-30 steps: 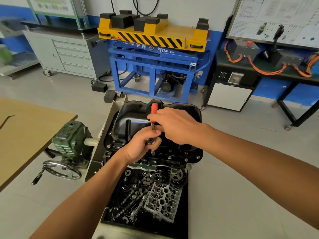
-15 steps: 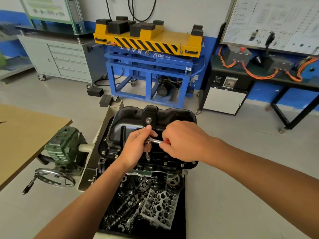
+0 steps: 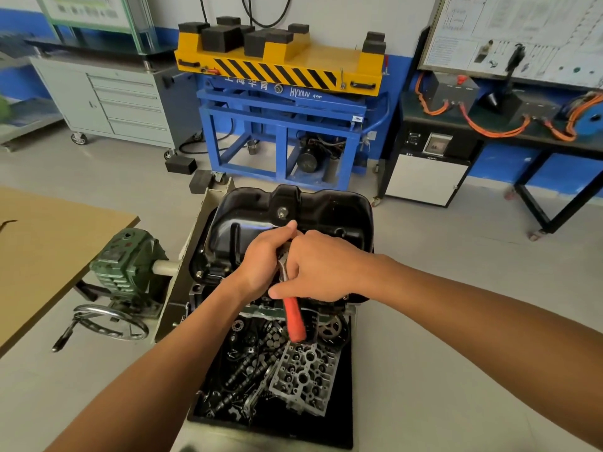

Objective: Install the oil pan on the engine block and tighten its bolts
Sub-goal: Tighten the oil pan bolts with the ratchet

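- Gearbox (image 3: 125,261), green, with handwheel (image 3: 109,322) at left of stand.
- Left hand (image 3: 266,257) clenched over ratchet (image 3: 287,288) head at near edge of oil pan (image 3: 313,207).
- Oil pan, black, seated on engine block (image 3: 199,293).
- Right hand (image 3: 321,267) grasping ratchet shaft; red handle points toward parts tray (image 3: 346,419).

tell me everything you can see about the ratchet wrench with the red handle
The ratchet wrench has a red grip, probably plastic or rubber, and a shiny metal shank running up to a head hidden between the hands. It slopes from the near edge of the black oil pan toward the viewer, its handle end free over the tray of engine parts. The right hand grips the shank; the left hand covers the head. The bolt cannot be seen.
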